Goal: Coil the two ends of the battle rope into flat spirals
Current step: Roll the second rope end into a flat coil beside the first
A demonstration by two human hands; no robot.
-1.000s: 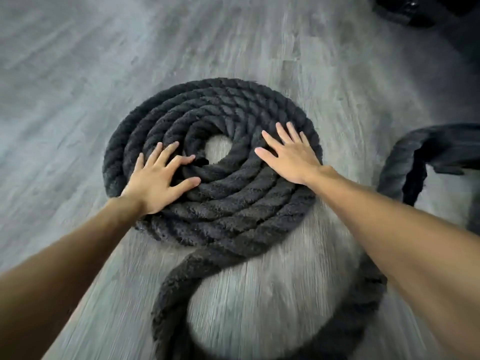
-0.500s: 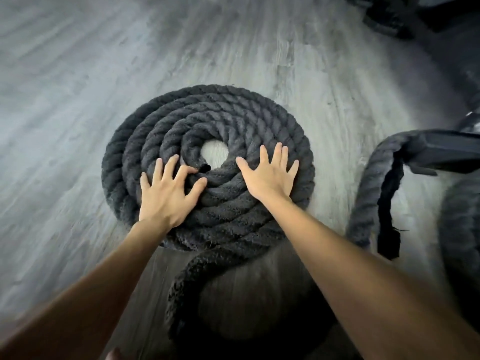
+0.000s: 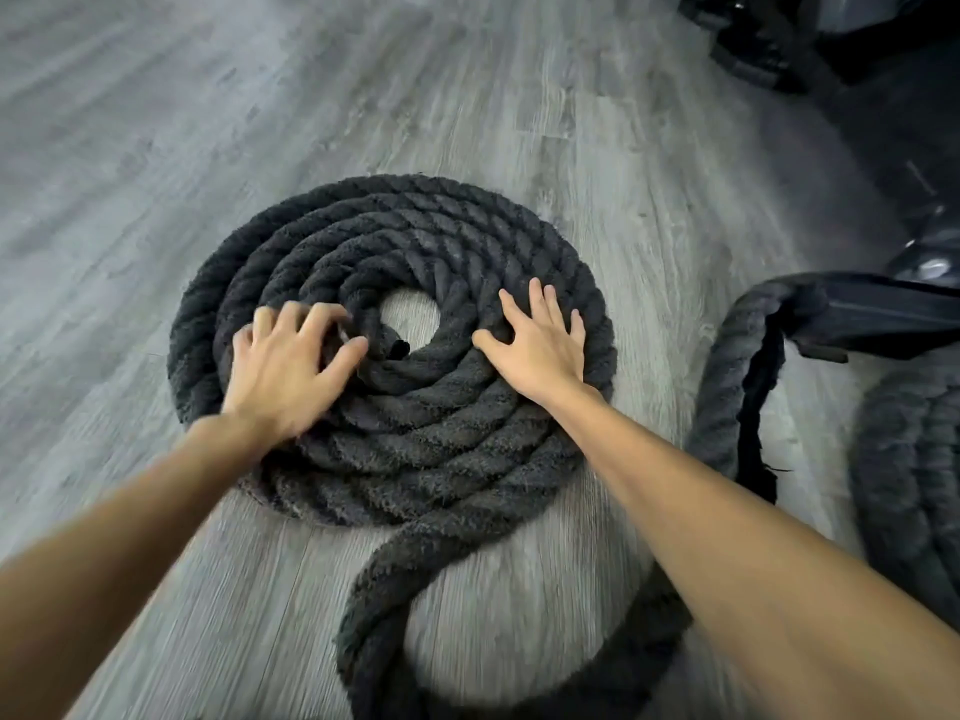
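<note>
A thick black battle rope lies on the grey floor as a flat spiral (image 3: 415, 241) of several turns with a small bare hole in the middle. My left hand (image 3: 283, 368) rests on the spiral's left inner turns, its fingers curled and blurred next to the rope's inner end (image 3: 393, 348). My right hand (image 3: 540, 348) presses flat, fingers spread, on the right-hand turns. From the spiral's near edge the rope tail (image 3: 384, 589) snakes toward me and bends right. A second rope section (image 3: 727, 407) with a black sleeve (image 3: 883, 314) lies at the right.
The grey wood-look floor (image 3: 156, 148) stretches to the left and far side. Dark gym equipment (image 3: 779, 39) stands at the top right. More coiled rope (image 3: 909, 485) fills the right edge.
My left hand slid toward the spiral's centre and curled its fingers. My right hand shifted right along the turns. The camera view pulled back slightly.
</note>
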